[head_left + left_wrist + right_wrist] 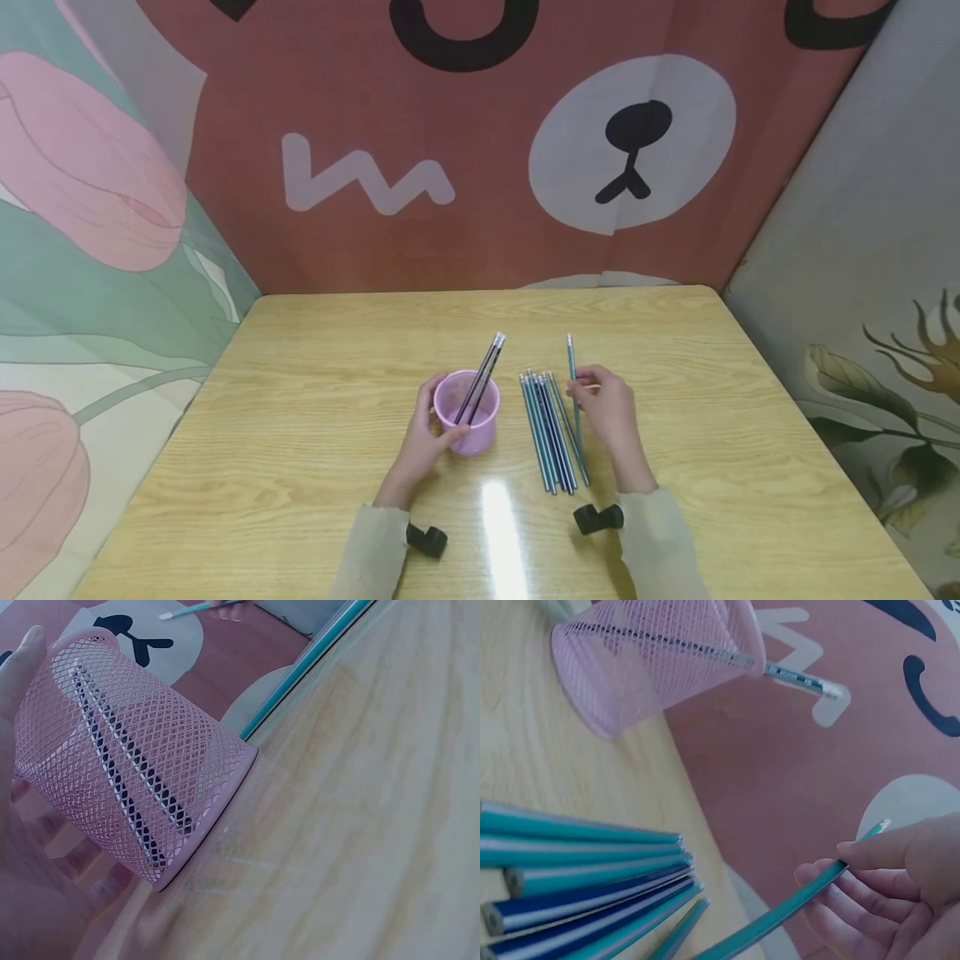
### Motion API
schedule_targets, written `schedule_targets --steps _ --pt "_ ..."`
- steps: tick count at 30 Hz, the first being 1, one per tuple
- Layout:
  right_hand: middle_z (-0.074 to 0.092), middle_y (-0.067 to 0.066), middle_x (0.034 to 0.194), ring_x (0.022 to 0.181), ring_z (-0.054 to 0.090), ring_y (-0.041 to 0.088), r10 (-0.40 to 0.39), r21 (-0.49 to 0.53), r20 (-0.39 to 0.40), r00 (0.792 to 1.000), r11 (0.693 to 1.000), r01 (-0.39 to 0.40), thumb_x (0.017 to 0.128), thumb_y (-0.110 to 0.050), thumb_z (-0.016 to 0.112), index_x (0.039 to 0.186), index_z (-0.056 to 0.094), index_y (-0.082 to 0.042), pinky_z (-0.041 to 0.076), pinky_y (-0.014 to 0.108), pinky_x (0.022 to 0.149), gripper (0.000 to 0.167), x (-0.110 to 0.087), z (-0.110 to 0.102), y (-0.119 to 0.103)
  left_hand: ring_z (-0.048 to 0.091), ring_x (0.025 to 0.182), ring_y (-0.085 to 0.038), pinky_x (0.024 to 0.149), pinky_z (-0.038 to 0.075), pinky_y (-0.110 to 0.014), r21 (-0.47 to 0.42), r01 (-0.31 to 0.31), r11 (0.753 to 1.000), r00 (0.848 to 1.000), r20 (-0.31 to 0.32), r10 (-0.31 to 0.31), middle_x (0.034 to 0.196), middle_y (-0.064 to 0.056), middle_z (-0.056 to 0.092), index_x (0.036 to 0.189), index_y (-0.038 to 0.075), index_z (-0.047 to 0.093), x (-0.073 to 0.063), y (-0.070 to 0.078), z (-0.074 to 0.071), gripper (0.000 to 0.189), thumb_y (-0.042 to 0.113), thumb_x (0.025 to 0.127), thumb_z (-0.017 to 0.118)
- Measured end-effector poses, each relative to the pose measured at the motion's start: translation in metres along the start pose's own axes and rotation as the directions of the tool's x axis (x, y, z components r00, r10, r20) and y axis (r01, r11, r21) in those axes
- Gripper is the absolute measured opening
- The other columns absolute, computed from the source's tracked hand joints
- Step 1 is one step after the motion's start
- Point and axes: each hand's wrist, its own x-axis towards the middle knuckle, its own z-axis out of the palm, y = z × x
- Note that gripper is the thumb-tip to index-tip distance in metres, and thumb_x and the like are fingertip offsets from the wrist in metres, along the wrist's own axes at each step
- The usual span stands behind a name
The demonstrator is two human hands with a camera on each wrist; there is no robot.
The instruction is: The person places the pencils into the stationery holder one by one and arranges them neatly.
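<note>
My left hand (416,446) curls around a pink mesh pencil cup (474,443), its thumb at the near rim. The cup stands upright on the table. Two dark-striped pencils (120,776) lean inside it, their white-tipped ends sticking out above the rim. My right hand (611,410) pinches a teal pencil (780,911) between thumb and fingers near its upper end. That pencil is tilted up beside a row of pencils (551,437), teal and dark blue, lying side by side between the cup and my right hand.
The wooden table (322,392) reaches back to a wall with a bear print (360,242). Patterned walls stand at the left and right. A bright reflection (501,533) lies on the tabletop near the front. Each wrist wears a small black device (598,518).
</note>
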Motion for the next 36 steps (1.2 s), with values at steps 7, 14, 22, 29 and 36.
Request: schedule_targets --steps 7,14,22,29,36 --pt "0.069 0.019 0.109 0.097 0.07 0.032 -0.074 0.026 -0.048 0.996 0.997 0.076 0.093 -0.01 0.063 0.117 0.062 -0.001 0.061 0.034 0.079 0.026 -0.009 -0.002 -0.016 0.048 0.128 -0.042 0.108 0.042 -0.056 -0.016 0.008 1.0 1.0 0.005 -0.008 0.146 -0.016 0.041 0.148 0.018 0.029 0.0 0.001 0.0 0.082 0.009 0.081 0.075" --pt "0.072 0.015 0.104 0.096 0.069 0.027 -0.206 0.069 -0.096 0.974 0.975 0.213 0.091 -0.011 0.065 0.112 0.063 -0.003 0.061 0.028 0.078 0.022 -0.02 -0.001 -0.036 0.049 0.126 -0.042 0.107 0.043 -0.056 -0.021 0.01 1.0 1.0 0.007 -0.01 0.146 -0.016 0.041 0.148 0.019 0.029 0.0 0.001 0.0 0.082 0.011 0.081 0.076" --pt "0.068 0.026 0.099 0.082 0.068 0.0 -0.317 0.381 -0.26 0.912 0.834 0.398 0.09 0.003 0.062 0.107 0.059 0.008 0.06 0.026 0.073 0.018 -0.029 0.007 -0.053 0.046 0.129 -0.042 0.107 0.042 -0.056 -0.019 0.026 0.999 1.0 -0.001 -0.026 0.147 -0.017 0.04 0.148 0.019 0.028 -0.001 0.001 0.001 0.082 0.01 0.082 0.075" --pt "0.063 0.033 0.097 0.085 0.069 0.0 -0.422 0.454 -0.391 0.818 0.685 0.57 0.091 0.005 0.059 0.108 0.052 0.018 0.06 0.021 0.071 0.022 -0.034 0.02 -0.06 0.047 0.128 -0.042 0.106 0.043 -0.056 -0.016 0.007 1.0 1.0 0.004 -0.007 0.145 -0.018 0.041 0.148 0.018 0.03 0.0 -0.001 0.001 0.081 0.012 0.081 0.076" --pt "0.064 0.029 0.098 0.088 0.069 0.004 -0.453 0.452 -0.429 0.781 0.641 0.62 0.092 0.004 0.058 0.108 0.052 0.015 0.06 0.025 0.074 0.02 -0.034 0.042 -0.057 0.046 0.129 -0.041 0.107 0.043 -0.055 -0.011 0.014 1.0 1.0 0.007 -0.014 0.146 -0.016 0.041 0.148 0.019 0.029 0.0 -0.002 0.0 0.081 0.013 0.081 0.076"
